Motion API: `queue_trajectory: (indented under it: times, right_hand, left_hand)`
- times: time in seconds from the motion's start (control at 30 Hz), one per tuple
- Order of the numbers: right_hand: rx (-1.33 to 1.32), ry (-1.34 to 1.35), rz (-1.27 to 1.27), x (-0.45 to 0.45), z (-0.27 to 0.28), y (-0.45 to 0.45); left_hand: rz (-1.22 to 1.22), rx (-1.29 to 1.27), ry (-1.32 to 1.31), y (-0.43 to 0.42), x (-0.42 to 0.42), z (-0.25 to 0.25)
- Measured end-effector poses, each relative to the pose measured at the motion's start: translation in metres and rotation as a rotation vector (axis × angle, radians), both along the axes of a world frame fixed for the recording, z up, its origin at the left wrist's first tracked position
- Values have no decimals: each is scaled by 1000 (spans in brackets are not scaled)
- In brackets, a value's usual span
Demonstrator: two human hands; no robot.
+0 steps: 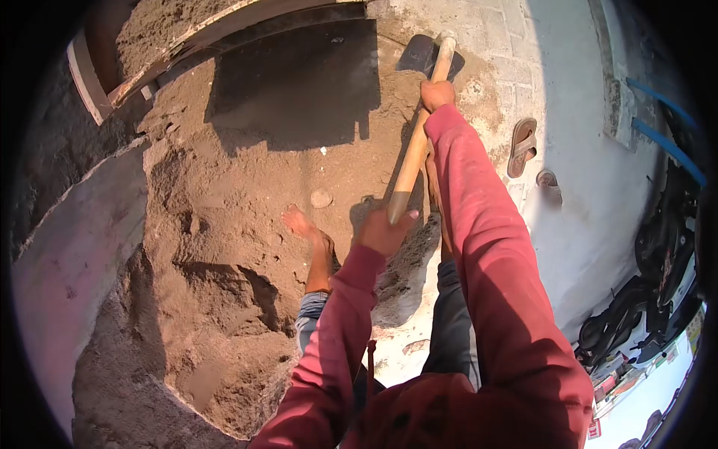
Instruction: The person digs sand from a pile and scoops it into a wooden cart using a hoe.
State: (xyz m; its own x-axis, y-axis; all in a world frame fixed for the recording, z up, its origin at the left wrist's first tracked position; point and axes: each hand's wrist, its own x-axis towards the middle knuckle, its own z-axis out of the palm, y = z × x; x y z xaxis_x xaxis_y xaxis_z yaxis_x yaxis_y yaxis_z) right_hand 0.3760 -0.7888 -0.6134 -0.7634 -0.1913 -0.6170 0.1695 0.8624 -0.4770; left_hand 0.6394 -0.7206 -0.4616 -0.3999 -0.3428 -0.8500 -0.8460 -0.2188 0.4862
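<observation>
I hold a hoe point(410, 162) by its pale wooden handle with both hands. My right hand point(437, 95) is closed round the handle near the far end, just short of the dark blade point(419, 55). Lower down, my left hand point(384, 230) wraps the near end, where the handle turns grey. The blade is partly covered by the handle and lies over the edge between sand point(224, 202) and pale paving. Whether it touches the ground I cannot tell.
My bare foot point(299, 221) rests on the sand beside a small round stone point(321, 198). Sandals point(522, 147) lie on the paving to the right. A wooden frame point(217, 31) crosses the top left; a slab point(82, 262) leans at the left. Motorbikes point(628, 307) stand at far right.
</observation>
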Motion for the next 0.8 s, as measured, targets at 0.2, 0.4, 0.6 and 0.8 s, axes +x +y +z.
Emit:
queue_trajectory:
  times: [0.2,0.4,0.6,0.8]
  right_hand:
    - [207,-89,61,158,-19,77]
    - [178,-445,3,242,-31,145]
    - [51,-801,-351,217,59,134]
    - [-70,-944,-542,218,123,107]
  left_hand:
    - [0,169,-220,46,119,55]
    - [-55,62,-304,76,137,104]
    - [-71,147,-363,33,98,214]
    - [133,187,53,-9,121,302]
